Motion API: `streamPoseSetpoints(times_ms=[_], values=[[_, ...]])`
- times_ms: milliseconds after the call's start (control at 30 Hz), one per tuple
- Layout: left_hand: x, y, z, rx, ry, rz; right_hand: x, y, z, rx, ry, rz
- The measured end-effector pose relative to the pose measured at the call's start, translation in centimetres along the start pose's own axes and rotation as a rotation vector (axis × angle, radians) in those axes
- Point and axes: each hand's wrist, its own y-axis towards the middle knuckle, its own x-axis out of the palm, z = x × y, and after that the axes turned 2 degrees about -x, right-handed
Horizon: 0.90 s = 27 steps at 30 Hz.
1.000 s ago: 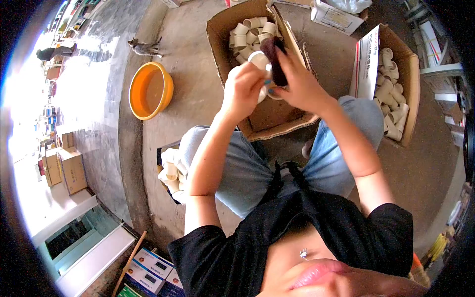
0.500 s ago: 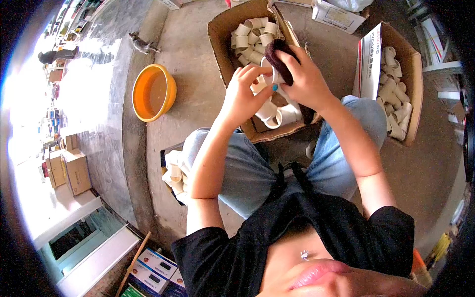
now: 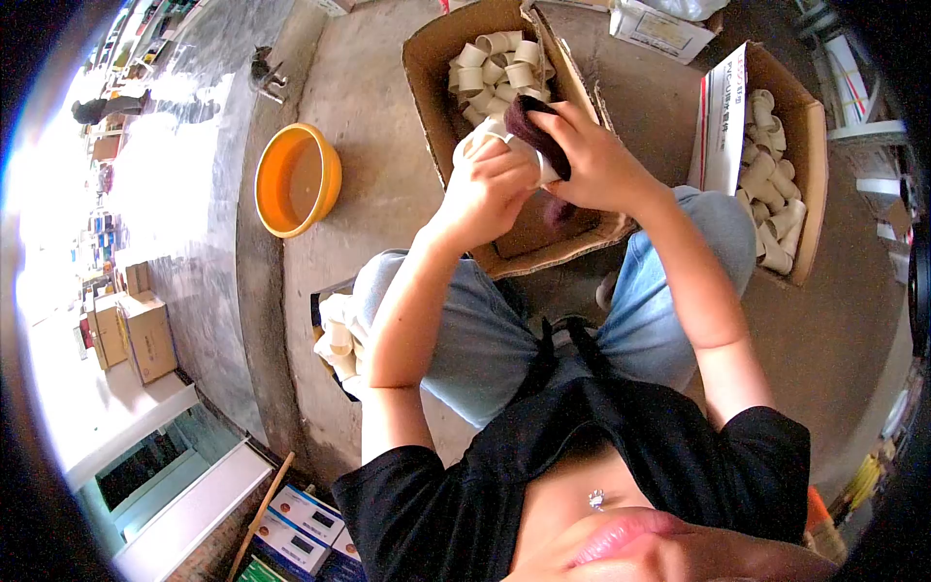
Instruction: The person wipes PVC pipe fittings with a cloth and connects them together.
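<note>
Left hand [image 3: 492, 189] now closes around the white fitting [image 3: 545, 170], fingers looser before | right hand [image 3: 603, 160] grips dark cloth [image 3: 536, 136] against it | forearms stretched forward, over cardboard box [image 3: 533, 255]

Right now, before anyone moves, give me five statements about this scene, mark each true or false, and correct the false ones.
1. The right hand holds a dark cloth at a white fitting. True.
2. The left hand is empty. False: it grips the white fitting.
3. An orange basin sits on the floor to the person's left. True.
4. The printed carton at the person's right is empty. False: pale fittings are piled in it.
5. The cat is inside the orange basin. False: it is outside, farther from the person than the basin.
</note>
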Motion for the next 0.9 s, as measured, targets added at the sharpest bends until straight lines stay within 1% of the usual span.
streamPoseSetpoints(times_ms=[33,67,133,200,233,300,333,433,467,567,600,700,767,800,833,900], values=[[-0.1,0.0,-0.1,0.11,0.058,0.0,-0.2,-0.1,0.1,0.022,0.013,-0.046],[0.1,-0.2,-0.2,0.163,0.113,-0.019,-0.2,-0.2,0.3,0.026,0.066,-0.076],[0.0,-0.4,0.3,0.252,0.222,-0.095,-0.2,-0.2,1.0,0.039,0.175,-0.137],[-0.3,-0.5,0.6,0.309,0.321,-0.164,-0.2,-0.2,1.2,0.027,0.201,-0.147],[-0.2,-0.5,0.5,0.253,0.304,-0.143,-0.3,-0.2,1.3,0.02,0.212,-0.151],[0.0,-0.6,0.3,0.14,0.271,-0.098,-0.4,0.1,1.1,0.024,0.2,-0.074],[0.0,-0.2,0.3,0.051,0.228,-0.079,-0.4,0.2,1.0,0.024,0.195,-0.036],[-0.2,0.9,0.9,-0.164,-0.066,0.026,0.1,0.4,0.0,0.08,0.009,0.087],[-0.2,0.9,0.9,-0.211,-0.116,0.045,0.4,0.3,0.1,0.051,-0.056,0.15],[-0.1,0.9,0.8,-0.527,-0.28,-0.022,1.4,0.3,1.0,-0.032,-0.212,0.214],[-0.1,0.9,0.5,-0.573,-0.289,-0.062,1.6,0.4,0.9,-0.061,-0.255,0.26],[1.3,0.6,0.1,-0.544,-0.256,-0.005,2.0,0.4,0.8,-0.062,-0.291,0.243],[2.0,0.5,0.0,-0.456,-0.199,0.06,2.3,0.5,0.7,-0.119,-0.303,0.242],[2.4,0.4,0.0,-0.474,-0.2,0.059,2.4,0.5,0.8,-0.147,-0.31,0.242],[2.6,0.3,-0.1,-0.49,-0.2,0.058,2.4,0.5,0.8,-0.128,-0.278,0.227],[2.4,0.1,0.0,-0.375,-0.152,0.071,2.3,0.4,0.6,-0.089,-0.214,0.196]])
